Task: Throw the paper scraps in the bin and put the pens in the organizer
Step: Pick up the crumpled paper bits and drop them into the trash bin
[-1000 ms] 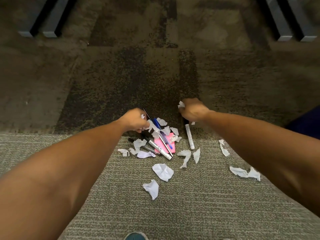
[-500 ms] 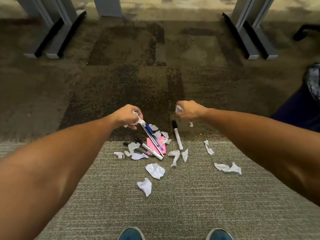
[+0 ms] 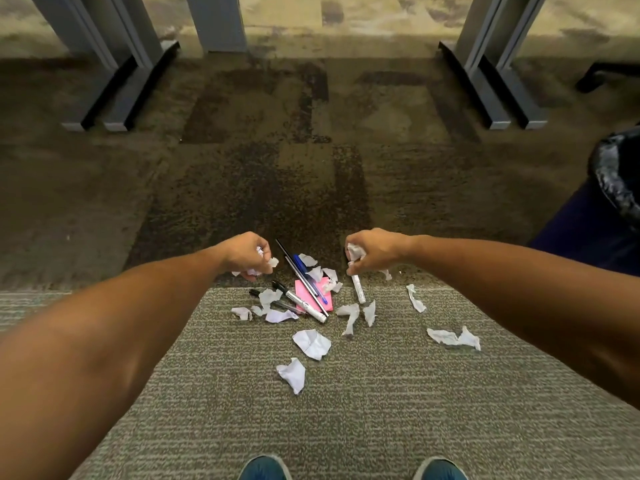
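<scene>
Torn white paper scraps [image 3: 311, 344] lie scattered on the carpet around a small heap of pens [image 3: 304, 282] and a pink sticky pad [image 3: 313, 294]. My left hand [image 3: 247, 252] hovers at the heap's left edge, fingers curled round crumpled paper scraps. My right hand [image 3: 372, 251] is at the heap's right, curled round more scraps, its fingertips at the top of a white marker [image 3: 357, 289] that lies on the floor. Two more markers [image 3: 301, 303] and a blue pen [image 3: 308, 278] rest in the heap. A bin [image 3: 620, 181] with a black liner stands at the far right.
Grey metal table legs [image 3: 117, 95] stand at the back left, another pair of legs [image 3: 498, 91] at the back right. A dark blue object [image 3: 581, 233] sits in front of the bin. My shoes [image 3: 265, 469] show at the bottom edge.
The view has pulled back and up, so the bin and my shoes now show. My left hand let go of the pens it touched and holds only scraps. My right hand reached the white marker's top.
</scene>
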